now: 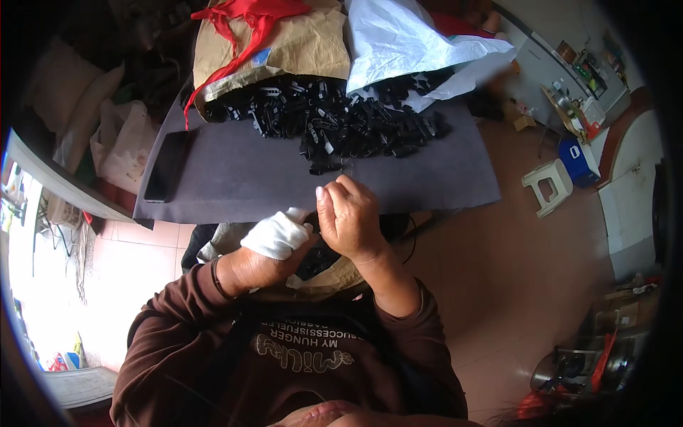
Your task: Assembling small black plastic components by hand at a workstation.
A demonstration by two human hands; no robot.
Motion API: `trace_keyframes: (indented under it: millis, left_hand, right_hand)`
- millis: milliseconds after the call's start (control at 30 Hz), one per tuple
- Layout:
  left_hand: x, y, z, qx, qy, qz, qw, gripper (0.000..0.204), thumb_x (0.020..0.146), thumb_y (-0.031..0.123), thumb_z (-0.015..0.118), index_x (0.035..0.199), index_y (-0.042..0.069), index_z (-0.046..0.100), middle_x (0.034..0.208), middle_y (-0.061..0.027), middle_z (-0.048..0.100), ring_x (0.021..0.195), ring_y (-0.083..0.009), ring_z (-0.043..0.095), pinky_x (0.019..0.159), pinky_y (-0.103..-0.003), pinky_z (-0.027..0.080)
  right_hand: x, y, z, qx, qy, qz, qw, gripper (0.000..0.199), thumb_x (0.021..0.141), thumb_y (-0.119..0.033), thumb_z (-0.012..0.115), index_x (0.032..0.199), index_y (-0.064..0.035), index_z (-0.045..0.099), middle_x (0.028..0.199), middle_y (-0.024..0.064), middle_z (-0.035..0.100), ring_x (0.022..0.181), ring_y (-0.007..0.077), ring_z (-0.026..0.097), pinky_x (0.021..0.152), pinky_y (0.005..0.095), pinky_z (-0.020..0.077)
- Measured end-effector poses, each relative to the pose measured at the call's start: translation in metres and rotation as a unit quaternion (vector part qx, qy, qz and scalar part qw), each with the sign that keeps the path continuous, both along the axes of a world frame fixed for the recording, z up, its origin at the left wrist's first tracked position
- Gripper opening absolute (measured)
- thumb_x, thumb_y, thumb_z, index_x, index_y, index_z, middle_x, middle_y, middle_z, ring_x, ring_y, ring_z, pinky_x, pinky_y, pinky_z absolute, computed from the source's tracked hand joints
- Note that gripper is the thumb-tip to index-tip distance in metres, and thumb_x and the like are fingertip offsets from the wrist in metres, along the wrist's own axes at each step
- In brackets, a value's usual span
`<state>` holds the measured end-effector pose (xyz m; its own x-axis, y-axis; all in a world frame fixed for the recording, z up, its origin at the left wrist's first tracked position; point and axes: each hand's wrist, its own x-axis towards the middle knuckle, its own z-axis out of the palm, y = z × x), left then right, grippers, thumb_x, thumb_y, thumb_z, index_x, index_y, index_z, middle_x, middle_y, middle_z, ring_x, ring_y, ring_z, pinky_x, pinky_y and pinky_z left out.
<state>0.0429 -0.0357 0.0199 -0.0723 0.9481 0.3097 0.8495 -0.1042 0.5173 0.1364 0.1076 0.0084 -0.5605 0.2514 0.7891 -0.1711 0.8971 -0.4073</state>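
In front of my body, below the table's near edge, my two hands nearly meet. A white cloth (276, 233) covers the back and part of the fingers of my left hand (249, 269), whose fingers are curled. Close beside it, my right hand (347, 219) is closed, thumb pressed toward the curled fingers. Something small and dark shows in the gap between the hands; its shape is too hidden to tell. Just beyond my right hand, a black plastic piece (325, 169) lies at the near side of a heap of small black plastic pieces (341, 121).
The grey tabletop (235, 167) carries a dark smartphone (165, 167) at left. A brown paper sack (284, 43) with a red ribbon and a white sack (413, 46) lie behind the heap. More black pieces (313, 263) sit under my hands. A cream stool (548, 186) stands right.
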Motion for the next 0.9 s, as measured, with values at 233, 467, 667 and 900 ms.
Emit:
trace_keyframes:
  millis: [233,467,667,900]
  left_hand:
    - [0.004,-0.011,-0.009,0.053,-0.035,0.032,0.997,0.007,0.084,0.007,0.062,0.08,0.003,0.057,0.074,-0.015,0.056,0.066,-0.0357,0.054,0.058,-0.043,0.042]
    - [-0.034,-0.025,0.007,-0.026,-0.164,0.017,0.986,0.03,0.088,0.013,0.067,0.113,0.001,0.055,0.082,-0.0054,0.054,0.073,-0.0177,0.049,0.067,-0.031,0.044]
    - [-0.073,-0.025,0.039,-0.105,-0.233,-0.052,0.965,0.049,0.086,0.035,0.068,0.111,-0.006,0.06,0.089,-0.0196,0.064,0.082,-0.0281,0.062,0.071,-0.035,0.05]
    - [-0.124,0.029,0.025,0.029,0.141,0.097,0.985,0.035,0.077,0.019,0.075,0.103,-0.002,0.062,0.111,-0.0178,0.061,0.088,-0.0271,0.06,0.075,-0.034,0.049]
  right_hand:
    - [-0.011,-0.005,-0.025,-0.037,0.042,0.034,0.998,0.021,0.091,-0.006,0.052,0.071,0.001,0.049,0.063,0.0143,0.045,0.051,0.0326,0.045,0.048,0.0391,0.0374]
    - [0.004,0.017,0.003,-0.207,-0.165,0.288,0.92,0.027,0.084,-0.02,0.072,0.079,0.0006,0.055,0.067,0.0089,0.055,0.053,0.0145,0.05,0.05,0.0291,0.0401]
    - [0.002,0.013,-0.005,-0.166,-0.179,0.276,0.93,0.03,0.079,-0.017,0.076,0.072,-0.0003,0.053,0.059,0.0065,0.052,0.051,0.0148,0.047,0.048,0.0296,0.0385]
    - [-0.005,0.011,-0.002,-0.165,-0.13,0.207,0.955,0.025,0.079,-0.011,0.076,0.072,-0.0025,0.053,0.06,0.0064,0.051,0.051,0.0149,0.047,0.046,0.0289,0.038]
